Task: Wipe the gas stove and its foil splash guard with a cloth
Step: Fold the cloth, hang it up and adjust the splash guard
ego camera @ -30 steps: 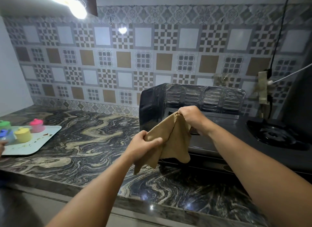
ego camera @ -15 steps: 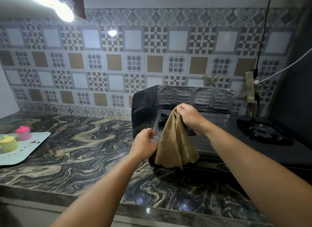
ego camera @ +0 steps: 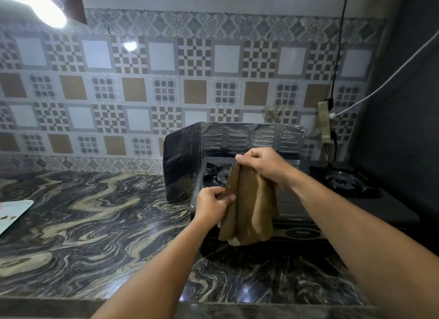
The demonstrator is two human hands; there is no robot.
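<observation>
**Hands held the cloth upright, stove and guard just beyond**

Right hand point(ego camera: 263, 166) pinched the top edge of the brown cloth point(ego camera: 249, 211), fingers curled over the fold, while the left hand point(ego camera: 213, 204) pinched the cloth's near side edge lower down, thumb and fingers closed on the fabric. Between the two grips the cloth hung with its long axis close to vertical, top leaning slightly away from the person, free bottom corners pointing down toward the surface point(ego camera: 95, 223).

Beyond and below both hands sat the gas stove point(ego camera: 356, 207), its long axis running left to right. Its left burner lay directly behind the cloth; the right burner lay well off to the right of the right hand. The foil splash guard point(ego camera: 249, 135) stood upright past the right hand, its back panel facing the person and a side wing folded forward to the left of the left hand.

By my reading, the right hand was nearer the back panel and the left nearer the wing; nothing had been wiped yet.
</observation>
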